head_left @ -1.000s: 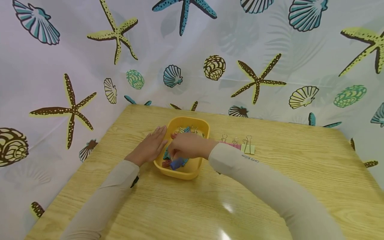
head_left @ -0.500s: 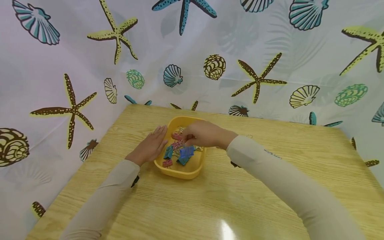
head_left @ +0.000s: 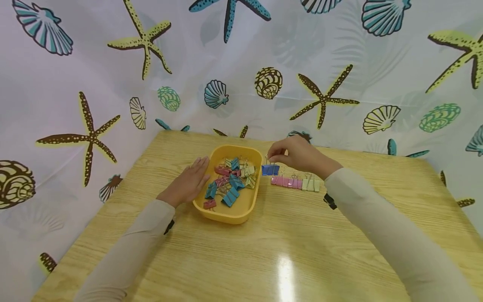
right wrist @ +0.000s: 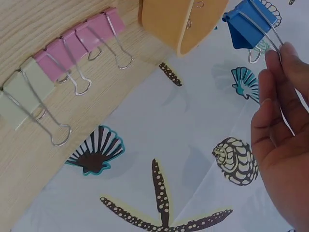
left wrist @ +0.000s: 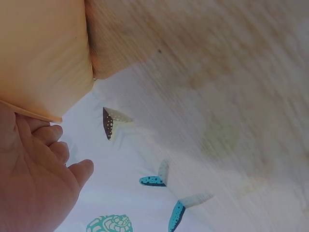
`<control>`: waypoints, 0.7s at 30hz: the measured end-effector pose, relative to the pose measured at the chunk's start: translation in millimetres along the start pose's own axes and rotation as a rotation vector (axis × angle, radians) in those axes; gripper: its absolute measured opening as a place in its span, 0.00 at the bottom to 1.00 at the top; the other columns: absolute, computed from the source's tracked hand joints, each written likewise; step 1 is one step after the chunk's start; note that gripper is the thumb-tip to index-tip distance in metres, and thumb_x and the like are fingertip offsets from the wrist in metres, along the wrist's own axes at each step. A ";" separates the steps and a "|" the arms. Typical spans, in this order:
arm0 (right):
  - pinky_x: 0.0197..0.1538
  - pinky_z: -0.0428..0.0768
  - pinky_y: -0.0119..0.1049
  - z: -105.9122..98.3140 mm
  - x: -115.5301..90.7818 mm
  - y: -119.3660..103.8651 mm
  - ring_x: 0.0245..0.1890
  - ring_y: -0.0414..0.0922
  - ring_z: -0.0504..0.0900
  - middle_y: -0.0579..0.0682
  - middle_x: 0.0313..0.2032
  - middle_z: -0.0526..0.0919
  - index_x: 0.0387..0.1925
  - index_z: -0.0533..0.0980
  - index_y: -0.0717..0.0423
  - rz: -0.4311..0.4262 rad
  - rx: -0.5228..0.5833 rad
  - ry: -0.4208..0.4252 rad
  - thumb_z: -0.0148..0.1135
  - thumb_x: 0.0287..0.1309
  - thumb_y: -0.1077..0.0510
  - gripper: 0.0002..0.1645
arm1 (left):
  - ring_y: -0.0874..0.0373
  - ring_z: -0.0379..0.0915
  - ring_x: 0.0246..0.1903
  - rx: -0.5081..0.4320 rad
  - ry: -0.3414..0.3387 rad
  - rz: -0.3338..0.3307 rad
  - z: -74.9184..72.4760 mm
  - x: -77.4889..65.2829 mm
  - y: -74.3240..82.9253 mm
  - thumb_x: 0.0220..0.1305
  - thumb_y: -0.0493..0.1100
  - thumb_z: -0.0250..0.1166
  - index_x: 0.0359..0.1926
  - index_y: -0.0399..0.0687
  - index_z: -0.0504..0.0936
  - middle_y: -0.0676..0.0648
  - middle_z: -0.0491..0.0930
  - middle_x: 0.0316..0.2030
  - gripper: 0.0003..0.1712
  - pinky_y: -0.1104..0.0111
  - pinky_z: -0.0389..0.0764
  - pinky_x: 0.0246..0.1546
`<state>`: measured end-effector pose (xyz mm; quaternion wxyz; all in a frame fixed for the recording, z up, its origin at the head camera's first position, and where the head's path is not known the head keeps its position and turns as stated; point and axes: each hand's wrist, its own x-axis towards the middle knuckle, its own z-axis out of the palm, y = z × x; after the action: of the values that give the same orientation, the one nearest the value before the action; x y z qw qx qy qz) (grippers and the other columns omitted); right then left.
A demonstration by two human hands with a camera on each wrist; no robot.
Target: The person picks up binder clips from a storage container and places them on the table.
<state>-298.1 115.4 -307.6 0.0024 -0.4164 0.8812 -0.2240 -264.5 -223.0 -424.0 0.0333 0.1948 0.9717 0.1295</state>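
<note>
My right hand (head_left: 298,154) pinches a blue binder clip (head_left: 270,170) by its wire handle, just right of the yellow bin (head_left: 226,219). In the right wrist view the blue clip (right wrist: 252,21) hangs from thumb and fingertips. My left hand (head_left: 187,184) rests against the bin's left side with straight fingers; the left wrist view shows those fingers (left wrist: 57,140) at the bin's wall (left wrist: 43,53). Inside the bin lie several binder clips, among them a teal clip (head_left: 230,196), a red clip (head_left: 209,204) and a pale yellow clip (head_left: 247,170).
Right of the bin, pink binder clips (head_left: 286,182) and a pale yellow-green clip (head_left: 311,184) stand in a row on the wooden table (head_left: 241,260). A cloth (head_left: 241,113) printed with shells and starfish hangs behind the table.
My right hand has lifted the blue binder clip out of the yellow bin and carried it right, toward the row of clips. The left hand has stayed at the bin.
</note>
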 end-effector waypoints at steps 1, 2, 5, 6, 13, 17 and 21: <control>0.39 0.80 0.40 -2.5 -4.1 3.4 0.33 0.40 0.82 0.46 0.35 0.86 0.38 0.84 0.54 0.012 -0.010 0.018 0.63 0.61 0.59 0.06 | 0.44 0.32 0.74 0.000 0.002 0.003 0.5 1.0 0.5 0.78 0.52 0.35 0.75 0.39 0.38 0.41 0.40 0.75 0.35 0.45 0.45 0.70; 0.39 0.80 0.40 -5.0 -8.4 6.6 0.33 0.41 0.81 0.46 0.35 0.86 0.38 0.84 0.54 0.024 -0.017 0.034 0.63 0.61 0.60 0.06 | 0.44 0.32 0.74 -0.001 0.003 0.003 0.7 1.8 1.4 0.78 0.52 0.35 0.75 0.39 0.38 0.41 0.40 0.75 0.35 0.45 0.45 0.70; 0.39 0.78 0.40 -12.8 -21.7 16.7 0.33 0.42 0.80 0.46 0.35 0.85 0.38 0.84 0.53 0.065 -0.039 0.070 0.64 0.61 0.59 0.06 | 0.44 0.33 0.74 -0.006 -0.001 0.004 0.9 3.6 4.6 0.78 0.52 0.36 0.75 0.39 0.38 0.40 0.39 0.75 0.35 0.44 0.45 0.70; 0.38 0.78 0.40 -15.2 -26.3 20.4 0.33 0.42 0.79 0.46 0.35 0.85 0.38 0.84 0.53 0.081 -0.045 0.080 0.64 0.61 0.59 0.06 | 0.44 0.32 0.74 -0.008 -0.003 0.003 0.9 4.2 5.8 0.78 0.52 0.36 0.75 0.39 0.38 0.41 0.39 0.75 0.35 0.44 0.45 0.70; 0.36 0.77 0.41 -26.6 -63.2 45.4 0.32 0.44 0.80 0.49 0.34 0.86 0.37 0.84 0.55 0.194 -0.050 0.139 0.62 0.62 0.60 0.06 | 0.43 0.33 0.74 -0.015 0.003 0.020 3.0 8.8 8.2 0.78 0.51 0.36 0.75 0.39 0.38 0.41 0.39 0.75 0.35 0.44 0.45 0.70; 0.36 0.78 0.42 -25.1 -81.0 61.2 0.32 0.46 0.81 0.50 0.33 0.86 0.38 0.84 0.57 0.255 -0.042 0.163 0.61 0.63 0.60 0.07 | 0.43 0.34 0.74 -0.001 0.018 0.022 3.3 5.4 4.2 0.78 0.50 0.37 0.75 0.39 0.39 0.40 0.40 0.75 0.34 0.44 0.46 0.69; 0.37 0.78 0.43 -20.5 -98.8 78.1 0.34 0.47 0.80 0.51 0.34 0.86 0.39 0.83 0.58 0.312 -0.040 0.158 0.60 0.64 0.59 0.08 | 0.42 0.33 0.74 -0.006 0.018 0.019 1.1 1.1 3.7 0.78 0.49 0.38 0.75 0.38 0.39 0.39 0.41 0.75 0.34 0.43 0.45 0.69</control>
<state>-294.7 239.3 -338.1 -0.0406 -0.2555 0.9369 -0.2351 -264.0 -219.0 -424.2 0.0238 0.2026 0.9697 0.1347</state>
